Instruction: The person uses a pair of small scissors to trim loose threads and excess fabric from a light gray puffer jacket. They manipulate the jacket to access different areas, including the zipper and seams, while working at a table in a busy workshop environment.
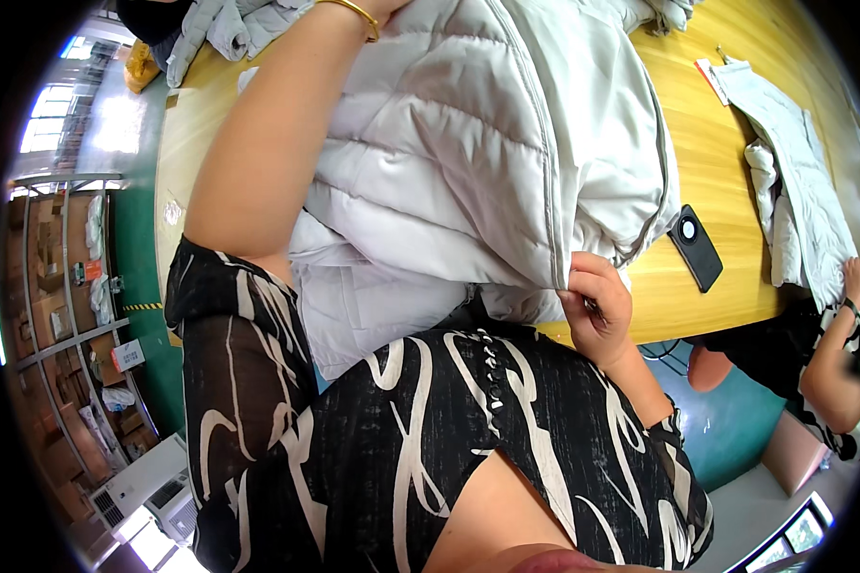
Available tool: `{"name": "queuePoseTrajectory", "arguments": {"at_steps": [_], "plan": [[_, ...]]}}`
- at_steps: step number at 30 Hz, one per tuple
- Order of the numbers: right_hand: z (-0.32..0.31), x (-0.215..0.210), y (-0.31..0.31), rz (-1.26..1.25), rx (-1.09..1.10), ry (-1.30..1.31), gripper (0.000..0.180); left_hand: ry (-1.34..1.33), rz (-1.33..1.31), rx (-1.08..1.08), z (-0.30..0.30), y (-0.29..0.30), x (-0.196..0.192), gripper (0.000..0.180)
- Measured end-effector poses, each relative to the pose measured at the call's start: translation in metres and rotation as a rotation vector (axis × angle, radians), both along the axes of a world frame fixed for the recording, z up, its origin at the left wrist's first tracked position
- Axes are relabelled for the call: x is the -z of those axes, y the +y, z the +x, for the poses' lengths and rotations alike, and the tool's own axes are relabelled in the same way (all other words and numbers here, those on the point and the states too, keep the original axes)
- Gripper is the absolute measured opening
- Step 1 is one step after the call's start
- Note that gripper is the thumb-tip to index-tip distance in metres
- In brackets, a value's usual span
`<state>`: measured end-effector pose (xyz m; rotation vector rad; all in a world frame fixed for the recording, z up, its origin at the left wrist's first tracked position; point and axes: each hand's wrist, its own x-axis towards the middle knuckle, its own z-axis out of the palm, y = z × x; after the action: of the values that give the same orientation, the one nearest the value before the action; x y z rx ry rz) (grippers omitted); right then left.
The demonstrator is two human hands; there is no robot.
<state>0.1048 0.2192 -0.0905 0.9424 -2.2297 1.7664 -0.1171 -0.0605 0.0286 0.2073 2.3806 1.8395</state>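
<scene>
A light grey quilted puffer jacket [420, 143] lies spread over the table in front of me, its seamed edge running down toward my body. My right hand [597, 307] pinches the lower corner of that edge between thumb and fingers, close to the table's front. My left arm reaches far across the jacket's left side. Only the wrist end of my left hand [384, 8] shows at the top rim, below it a gold bangle [358, 13]; its fingers are out of the picture. More grey padded fabric [373, 310] hangs over the near edge beneath the jacket.
Right of the jacket, a black phone [695, 248] lies on the wooden table [707, 153]. Another grey padded garment [793, 162] lies farther right, touched by a co-worker's hand [856, 282]. More grey garments [229, 29] are at the far left. Shelves with boxes [62, 315] stand left.
</scene>
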Motion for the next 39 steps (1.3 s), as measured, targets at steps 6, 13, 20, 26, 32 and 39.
{"name": "queuePoseTrajectory", "arguments": {"at_steps": [6,13,20,26,32,39], "plan": [[0.004,0.002,-0.001,0.032,0.070,-0.097,0.015,0.202,-0.157,-0.104,0.000,-0.016,0.009,0.030],[0.005,0.006,0.006,0.024,0.141,-0.153,0.021,0.484,-0.590,-0.371,0.096,-0.093,0.025,0.041],[0.002,0.005,0.019,0.001,0.043,-0.039,0.024,0.239,-0.887,-0.614,0.171,-0.147,0.095,0.068],[-0.047,0.015,-0.009,0.187,-0.027,0.262,0.023,-0.265,-0.475,-0.496,0.170,-0.143,0.094,0.074],[-0.115,0.012,-0.039,0.151,0.081,-0.101,0.021,0.032,0.729,-0.613,0.176,-0.110,0.068,0.035],[-0.087,-0.048,-0.053,-0.147,0.118,0.361,0.022,0.042,0.648,-0.443,0.206,-0.031,0.032,0.036]]}}
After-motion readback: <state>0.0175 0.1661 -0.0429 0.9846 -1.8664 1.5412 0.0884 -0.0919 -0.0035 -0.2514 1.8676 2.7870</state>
